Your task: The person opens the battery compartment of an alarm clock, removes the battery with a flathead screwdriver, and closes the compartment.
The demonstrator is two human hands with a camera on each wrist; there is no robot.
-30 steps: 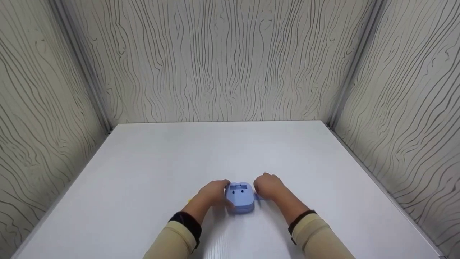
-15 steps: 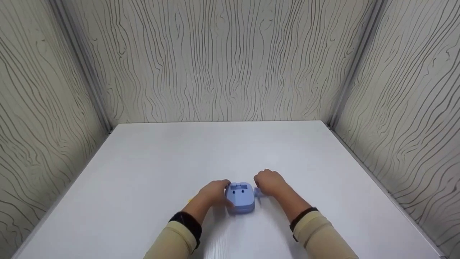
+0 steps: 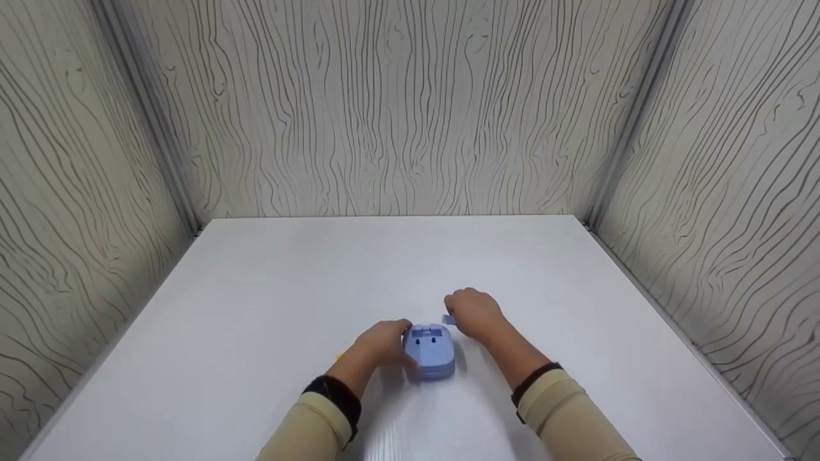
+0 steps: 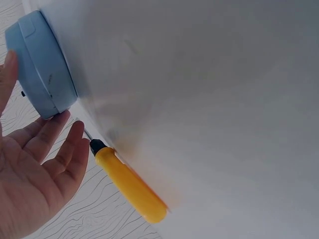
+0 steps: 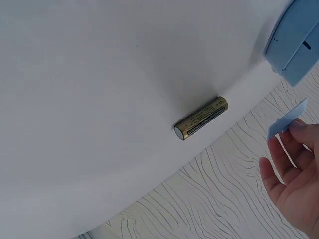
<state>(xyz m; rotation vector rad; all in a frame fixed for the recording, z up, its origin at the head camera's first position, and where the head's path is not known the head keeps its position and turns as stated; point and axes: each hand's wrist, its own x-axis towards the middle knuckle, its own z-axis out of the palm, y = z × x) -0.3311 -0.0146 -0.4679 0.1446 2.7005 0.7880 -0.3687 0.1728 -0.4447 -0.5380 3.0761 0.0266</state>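
Observation:
My left hand (image 3: 383,342) grips the left side of a rounded light-blue plastic device (image 3: 432,353), thumb at the front and fingers at the back. The device rests on the white table, its top showing a rectangular slot and two dark holes. Just beyond its back right corner, my right hand (image 3: 475,314) pinches a small flat light-blue battery cover (image 5: 287,119) between thumb and fingers. In the right wrist view, a gold and black battery (image 5: 202,118) lies on the table near that hand. A screwdriver (image 4: 130,186) with a yellow handle lies beside the left hand's fingers.
The white table (image 3: 384,269) spreads around the hands. Wood-patterned panels (image 3: 397,109) stand behind it and on both sides, with grey metal posts (image 3: 150,118) at the back corners.
My right hand has moved away from the device's right side towards its back right corner, carrying the battery cover. The left hand and the device have hardly moved.

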